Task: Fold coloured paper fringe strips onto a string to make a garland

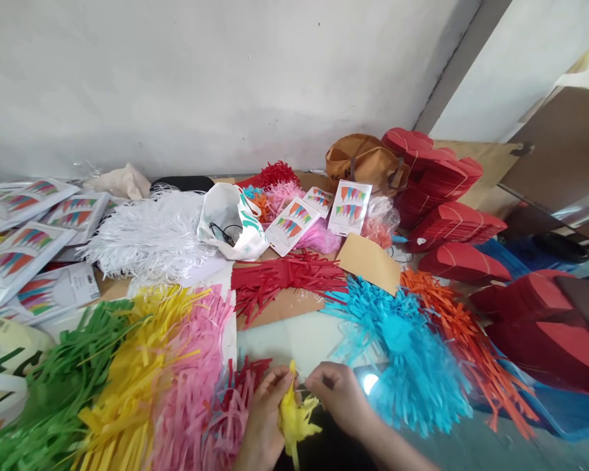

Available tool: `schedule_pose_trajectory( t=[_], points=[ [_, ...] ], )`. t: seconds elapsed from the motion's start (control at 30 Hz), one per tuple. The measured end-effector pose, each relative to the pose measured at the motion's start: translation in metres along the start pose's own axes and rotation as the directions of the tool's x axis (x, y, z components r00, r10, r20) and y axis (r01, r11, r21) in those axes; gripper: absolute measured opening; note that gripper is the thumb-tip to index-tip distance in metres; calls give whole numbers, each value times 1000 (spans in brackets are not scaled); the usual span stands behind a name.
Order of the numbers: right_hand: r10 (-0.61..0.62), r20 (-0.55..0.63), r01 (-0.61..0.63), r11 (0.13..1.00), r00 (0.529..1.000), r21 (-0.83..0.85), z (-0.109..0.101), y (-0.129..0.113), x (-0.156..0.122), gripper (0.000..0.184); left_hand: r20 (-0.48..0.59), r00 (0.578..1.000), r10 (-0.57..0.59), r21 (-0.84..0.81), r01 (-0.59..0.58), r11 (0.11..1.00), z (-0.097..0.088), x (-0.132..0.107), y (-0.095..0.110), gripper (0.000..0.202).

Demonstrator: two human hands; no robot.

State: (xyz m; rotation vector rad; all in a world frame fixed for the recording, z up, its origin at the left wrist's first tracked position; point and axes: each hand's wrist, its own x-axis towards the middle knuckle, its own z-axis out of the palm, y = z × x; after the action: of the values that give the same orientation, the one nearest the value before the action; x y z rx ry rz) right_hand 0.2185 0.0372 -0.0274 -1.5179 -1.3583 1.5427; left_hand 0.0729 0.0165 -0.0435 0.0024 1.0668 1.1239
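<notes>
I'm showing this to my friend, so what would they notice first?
Bright shredded fringes come first: a green paper fringe, yellow paper fringe and pink paper fringe at front left, a bright blue paper fringe at front right. At bottom middle, the left hand and right hand work at a small yellow paper tassel. Stacks of dark red paper bundles rise at back right.

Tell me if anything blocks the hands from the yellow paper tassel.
Nothing visible does: the left hand is at the yellow paper tassel and the right hand is close against it. The pink paper fringe and blue paper fringe lie to either side, not between.
</notes>
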Motion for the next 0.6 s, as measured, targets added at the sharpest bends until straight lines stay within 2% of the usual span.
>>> schedule_pose_trajectory(
  t=[0.17,0.27,0.37,0.47,0.53,0.57,0.6],
  points=[
    [25,27,-25,1000,999,-6,-3,-3,3,28,-1,999,32,73,-32,997,0,-3,0,45],
    [-26,53,28,999,998,-43,-5,-6,4,21,20,984,179,268,-178,947,-6,-3,-2,39],
    [-58,123,61,998,991,-18,0,-4,6,23,79,920,385,528,-366,767,-8,-2,-9,31],
    [-58,148,54,998,987,32,1,3,9,36,160,857,490,694,-451,561,-3,-3,-16,22],
    [-139,13,139,990,990,4,-13,7,13,48,205,846,493,773,-448,448,-1,-5,-12,14],
    [-190,-84,188,982,978,-26,-28,8,16,54,225,850,476,815,-432,386,-2,-8,-6,10],
    [-240,-213,231,971,947,-68,-47,8,19,60,237,858,456,857,-406,318,-5,-11,5,7]
  ],
)
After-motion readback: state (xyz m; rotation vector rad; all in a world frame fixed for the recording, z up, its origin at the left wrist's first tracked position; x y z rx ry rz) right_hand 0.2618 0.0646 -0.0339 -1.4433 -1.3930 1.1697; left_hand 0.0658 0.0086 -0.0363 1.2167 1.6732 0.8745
